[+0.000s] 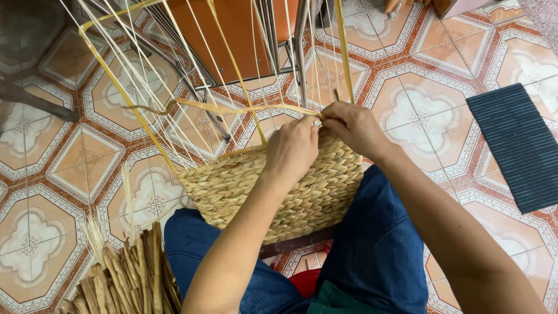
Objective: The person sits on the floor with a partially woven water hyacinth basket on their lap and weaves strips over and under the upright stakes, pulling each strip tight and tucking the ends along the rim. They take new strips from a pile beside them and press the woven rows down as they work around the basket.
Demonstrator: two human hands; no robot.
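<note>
A half-woven straw basket (232,186) rests on my lap, its woven wall facing me. Thin pale upright strands (192,70) rise from its rim on a yellowish frame. My left hand (293,148) grips the top edge of the weave. My right hand (351,125) pinches a flat dried straw strip (232,108) that runs left across the uprights. Both hands meet at the basket's upper right rim.
A bundle of dried straw (125,276) lies at the lower left by my knee. An orange-brown panel with metal legs (232,29) stands beyond the basket. A dark ribbed mat (520,142) lies on the patterned tile floor (70,168) at right.
</note>
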